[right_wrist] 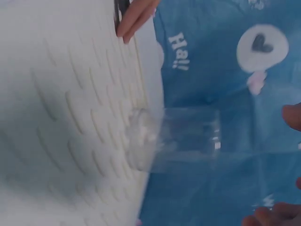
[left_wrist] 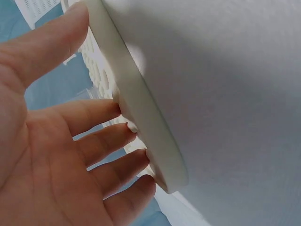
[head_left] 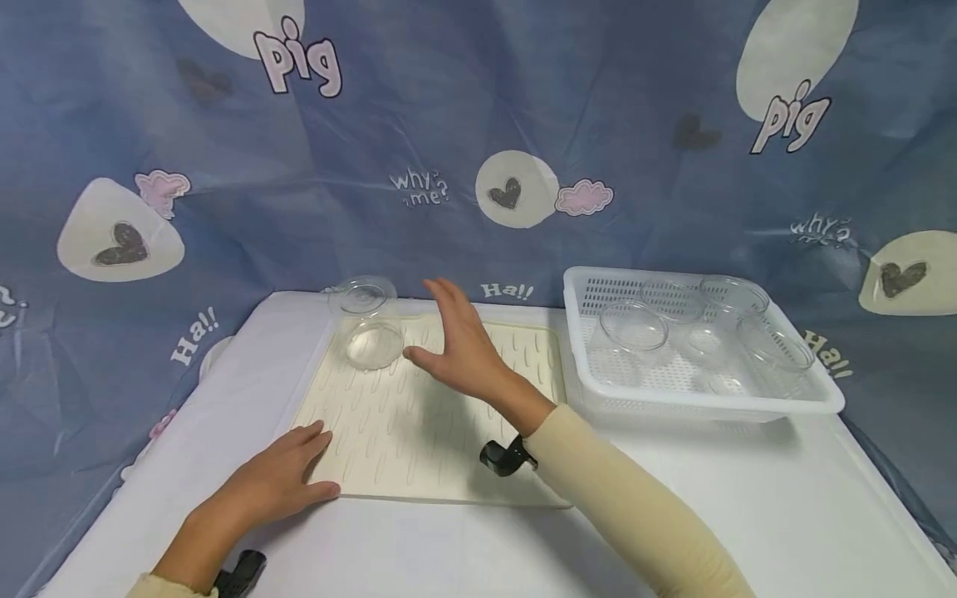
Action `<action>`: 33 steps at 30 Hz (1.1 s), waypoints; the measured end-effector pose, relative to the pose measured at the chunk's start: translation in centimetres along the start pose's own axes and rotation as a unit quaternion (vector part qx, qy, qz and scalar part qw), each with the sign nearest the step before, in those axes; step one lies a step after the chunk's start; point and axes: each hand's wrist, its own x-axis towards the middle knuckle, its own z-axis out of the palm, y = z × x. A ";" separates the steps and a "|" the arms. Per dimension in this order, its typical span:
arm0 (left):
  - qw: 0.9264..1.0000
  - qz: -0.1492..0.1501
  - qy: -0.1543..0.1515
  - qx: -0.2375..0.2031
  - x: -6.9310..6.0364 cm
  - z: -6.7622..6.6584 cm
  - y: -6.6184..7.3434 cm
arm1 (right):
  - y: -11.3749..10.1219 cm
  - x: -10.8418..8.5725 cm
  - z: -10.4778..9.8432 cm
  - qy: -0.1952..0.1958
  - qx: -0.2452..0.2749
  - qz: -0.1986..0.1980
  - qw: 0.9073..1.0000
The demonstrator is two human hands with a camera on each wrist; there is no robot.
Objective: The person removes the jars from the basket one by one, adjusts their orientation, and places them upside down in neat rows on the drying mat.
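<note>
A clear plastic cup (head_left: 371, 332) stands at the far left corner of a cream ridged mat (head_left: 449, 440). Just right of the cup, my right hand (head_left: 467, 353) is held over the mat, thumb and fingers spread with nothing between them. In the right wrist view the cup (right_wrist: 176, 141) looks slightly blurred, and a gap separates it from the fingers. My left hand (head_left: 280, 473) rests at the mat's near left corner. Its straight fingertips touch the mat's edge (left_wrist: 141, 103) in the left wrist view.
A white perforated basket (head_left: 710, 405) on the right holds several clear cups (head_left: 634, 328), rims up. White cloth covers the table (head_left: 673, 482). A blue printed curtain (head_left: 449, 100) hangs behind the table and runs down both sides.
</note>
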 end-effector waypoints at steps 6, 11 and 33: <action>1.000 -0.005 -0.003 -0.009 -0.1 -0.2 -0.2 | -1.1 -3.5 -3.6 -0.009 -0.030 -0.053 0.998; 1.000 -0.007 -0.017 -0.022 0.0 -0.5 -0.1 | -1.2 -5.9 -6.7 -0.011 -0.056 -0.077 0.995; 0.999 -0.001 -0.018 -0.030 0.2 -0.1 -0.4 | 8.0 -9.6 -18.9 0.020 -0.154 0.095 0.983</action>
